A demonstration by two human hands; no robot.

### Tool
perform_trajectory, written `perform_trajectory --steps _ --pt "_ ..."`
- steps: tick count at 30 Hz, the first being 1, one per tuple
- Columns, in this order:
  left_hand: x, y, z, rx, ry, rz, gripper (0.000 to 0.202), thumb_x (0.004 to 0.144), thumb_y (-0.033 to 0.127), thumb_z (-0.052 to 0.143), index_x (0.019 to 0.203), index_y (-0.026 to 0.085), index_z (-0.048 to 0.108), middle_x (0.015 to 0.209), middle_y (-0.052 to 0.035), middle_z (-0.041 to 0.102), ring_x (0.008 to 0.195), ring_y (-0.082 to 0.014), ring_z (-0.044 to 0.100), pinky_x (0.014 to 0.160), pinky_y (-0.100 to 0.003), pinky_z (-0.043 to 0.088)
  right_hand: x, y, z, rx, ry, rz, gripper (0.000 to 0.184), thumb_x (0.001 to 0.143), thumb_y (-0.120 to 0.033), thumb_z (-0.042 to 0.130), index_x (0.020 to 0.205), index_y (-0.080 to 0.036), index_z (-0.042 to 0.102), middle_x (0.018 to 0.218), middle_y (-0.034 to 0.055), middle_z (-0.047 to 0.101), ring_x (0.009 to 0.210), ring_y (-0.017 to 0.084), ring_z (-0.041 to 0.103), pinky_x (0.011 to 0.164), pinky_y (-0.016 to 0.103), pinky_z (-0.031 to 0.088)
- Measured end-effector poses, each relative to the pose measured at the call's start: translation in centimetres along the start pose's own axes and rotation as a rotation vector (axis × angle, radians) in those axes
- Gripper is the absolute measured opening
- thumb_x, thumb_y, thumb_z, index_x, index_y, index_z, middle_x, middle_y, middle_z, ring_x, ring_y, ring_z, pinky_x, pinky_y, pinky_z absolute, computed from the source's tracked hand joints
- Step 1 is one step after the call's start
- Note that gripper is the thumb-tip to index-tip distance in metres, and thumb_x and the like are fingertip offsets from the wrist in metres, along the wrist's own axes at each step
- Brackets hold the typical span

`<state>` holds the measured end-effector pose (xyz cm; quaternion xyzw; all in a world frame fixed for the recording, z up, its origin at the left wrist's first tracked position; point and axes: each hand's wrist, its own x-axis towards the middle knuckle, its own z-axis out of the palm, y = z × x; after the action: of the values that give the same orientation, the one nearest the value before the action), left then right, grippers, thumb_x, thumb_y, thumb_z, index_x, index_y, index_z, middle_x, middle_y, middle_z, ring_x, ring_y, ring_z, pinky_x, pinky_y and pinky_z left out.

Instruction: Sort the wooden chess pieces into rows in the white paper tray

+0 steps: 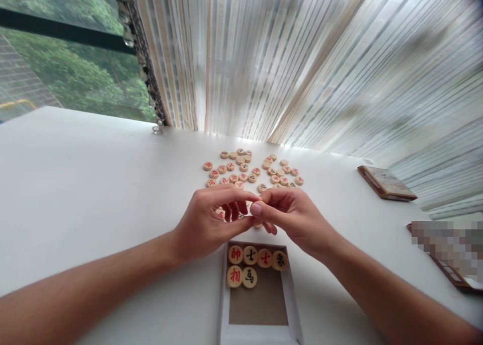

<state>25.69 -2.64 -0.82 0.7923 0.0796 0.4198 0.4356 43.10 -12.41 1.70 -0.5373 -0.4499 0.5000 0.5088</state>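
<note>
My left hand (215, 211) and my right hand (292, 211) meet above the table, just beyond a shallow box. A wooden Chinese chess piece (260, 202) is pinched between their fingertips; only a sliver of its pale edge shows, so its character is hidden. The box (291, 289) has a white rim and a brown bottom. Several round pieces lie face up inside it, among them a red-marked piece (234, 276) and a black-marked piece (249, 277) in the second row. Loose chess pieces (243, 177) are scattered behind my hands, some partly covered by them.
The white table (113, 184) extends to a window on the left and a striped string curtain (241, 58) at the back. On the right lie a brown-edged, book-like object (388, 182) and a second brown-edged object (449, 267), partly blurred out. A small glass ornament (158, 128) touches the far edge.
</note>
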Motion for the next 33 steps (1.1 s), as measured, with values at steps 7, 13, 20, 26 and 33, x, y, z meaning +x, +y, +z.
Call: perform_trajectory --steps 7,13,20,26,33 --pt "-0.1 -0.3 0.0 -0.049 0.005 -0.065 0.02 0.087 0.022 0.085 0.105 0.015 0.081 0.078 -0.0026 0.071 0.064 -0.0108 0.063 0.056 -0.022 0.053 0.2 -0.3 -0.5 0.011 -0.072 -0.008 0.033 0.077 -0.043 0.092 0.076 -0.015 0.075 0.06 -0.0009 0.062 0.052 0.01 0.052 0.05 0.023 0.04" --pt "-0.1 -0.4 0.0 -0.063 0.003 -0.073 0.023 0.086 0.024 0.086 0.106 0.013 0.081 0.078 -0.0036 0.07 0.063 -0.0117 0.063 0.056 -0.023 0.054 0.1 -0.7 -0.9 -0.012 -0.121 -0.001 0.032 0.08 -0.044 0.09 0.077 -0.015 0.076 0.061 0.0003 0.063 0.054 0.01 0.054 0.051 0.023 0.042" --pt "0.0 -0.4 -0.1 -0.065 -0.017 -0.061 0.022 0.084 0.021 0.086 0.104 0.014 0.08 0.079 -0.003 0.07 0.063 -0.0103 0.062 0.054 -0.021 0.052 0.2 -0.8 -1.2 -0.022 -0.124 0.007 0.03 0.078 -0.041 0.092 0.079 -0.014 0.078 0.064 0.0021 0.067 0.055 0.011 0.056 0.052 0.023 0.045" --pt "0.1 -0.5 -0.2 -0.089 -0.026 -0.083 0.021 0.087 0.02 0.083 0.108 0.015 0.079 0.092 -0.0052 0.073 0.069 -0.0107 0.066 0.059 -0.021 0.057 -0.2 -0.8 -1.8 -0.201 -0.096 -0.117 0.021 0.083 -0.033 0.089 0.094 -0.016 0.083 0.074 0.0056 0.075 0.065 0.015 0.065 0.059 0.026 0.052" --pt "0.1 -1.4 -0.4 0.016 0.079 0.069 0.013 0.088 0.007 0.08 0.095 0.018 0.081 0.095 -0.0051 0.075 0.078 -0.0121 0.07 0.063 -0.021 0.059 -0.4 -0.8 -2.1 -0.285 -0.073 -0.186 0.03 0.087 -0.034 0.085 0.113 -0.018 0.083 0.094 0.01 0.081 0.08 0.021 0.073 0.069 0.033 0.061"
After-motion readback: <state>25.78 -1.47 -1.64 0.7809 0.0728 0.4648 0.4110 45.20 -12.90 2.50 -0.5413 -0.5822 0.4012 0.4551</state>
